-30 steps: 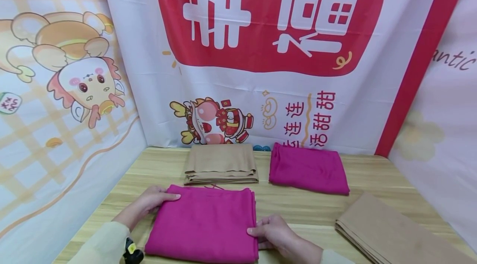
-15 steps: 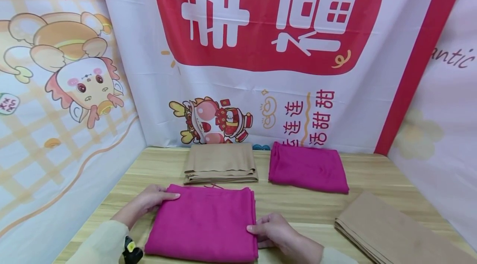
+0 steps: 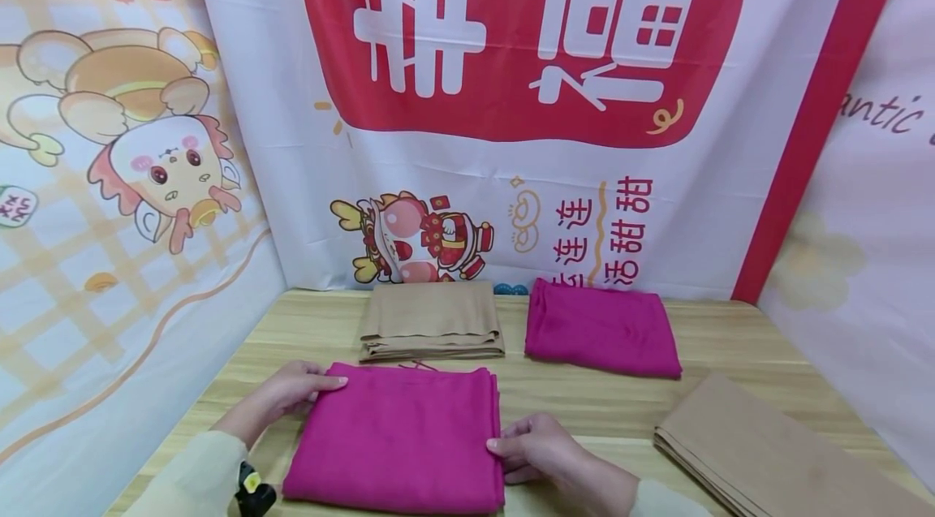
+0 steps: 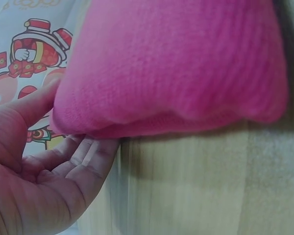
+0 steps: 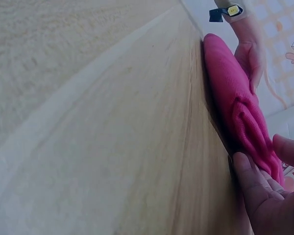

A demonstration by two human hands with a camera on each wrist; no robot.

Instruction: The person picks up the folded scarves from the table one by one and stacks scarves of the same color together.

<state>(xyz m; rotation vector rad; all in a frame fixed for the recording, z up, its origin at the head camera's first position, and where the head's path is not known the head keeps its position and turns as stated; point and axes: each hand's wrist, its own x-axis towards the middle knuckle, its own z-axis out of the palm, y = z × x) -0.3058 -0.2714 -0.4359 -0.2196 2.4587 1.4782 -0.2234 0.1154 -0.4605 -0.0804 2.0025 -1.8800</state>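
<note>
A folded magenta cloth [image 3: 394, 440] lies on the table at front centre, its layered edge toward the right. My left hand [image 3: 295, 389] holds its far left corner, thumb at the top edge and fingers below; in the left wrist view the fingers [image 4: 90, 156] reach the cloth's underside. At the cloth's right edge my right hand [image 3: 540, 456] pinches the layers, with the thumb on top and curled fingers lower down. The right wrist view shows the folded layers of this magenta cloth [image 5: 245, 117] between thumb and fingers. Some fingertips are hidden by the cloth.
Behind it lie a folded tan cloth [image 3: 431, 314] and a second magenta cloth [image 3: 602, 330]. Another tan cloth [image 3: 774, 452] lies at an angle on the right. Printed hangings [image 3: 263, 176] enclose the wooden table [image 3: 584, 403] at the back and sides.
Both thumbs have shifted slightly outward, so each overlaps the magenta cloth a little less. The cloth stays in nearly the same place, and the other folded cloths have not moved.
</note>
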